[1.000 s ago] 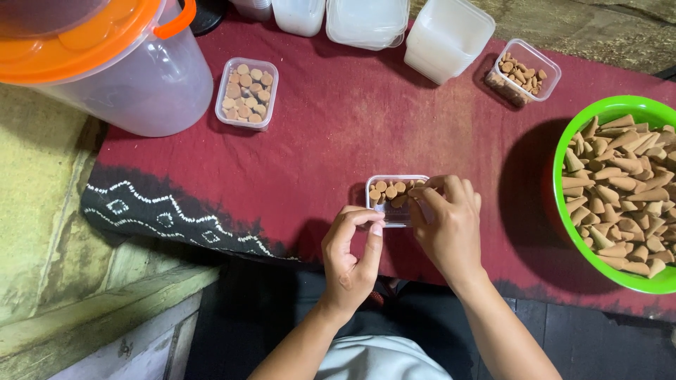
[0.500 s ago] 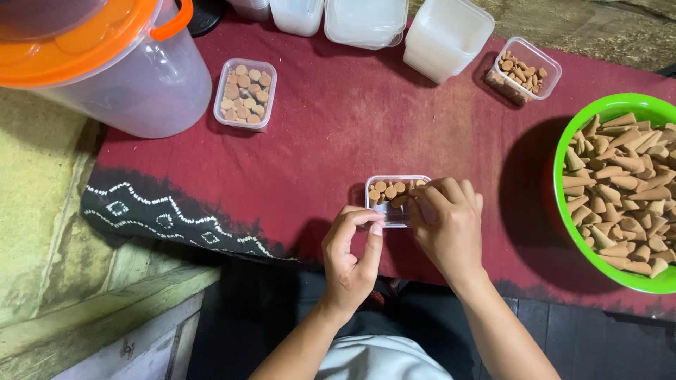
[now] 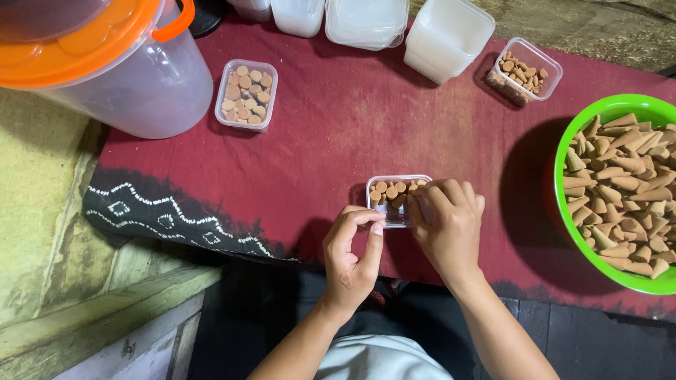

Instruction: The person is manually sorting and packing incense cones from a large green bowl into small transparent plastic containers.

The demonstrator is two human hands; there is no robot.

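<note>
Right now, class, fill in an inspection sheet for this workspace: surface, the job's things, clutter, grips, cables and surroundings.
Surface: dark red cloth with a black patterned border.
Job's things: small clear box, partly filled with upright brown cones; green bowl heaped with loose cones at the right.
Clutter: filled box, a second box with cones, stacked empty tubs, clear bucket with orange lid.
Grips: left hand touches the small box's near edge; right hand covers its right side.
Cables: nothing seen.
Surroundings: wooden boards at lower left; rough ground at upper right.
</note>
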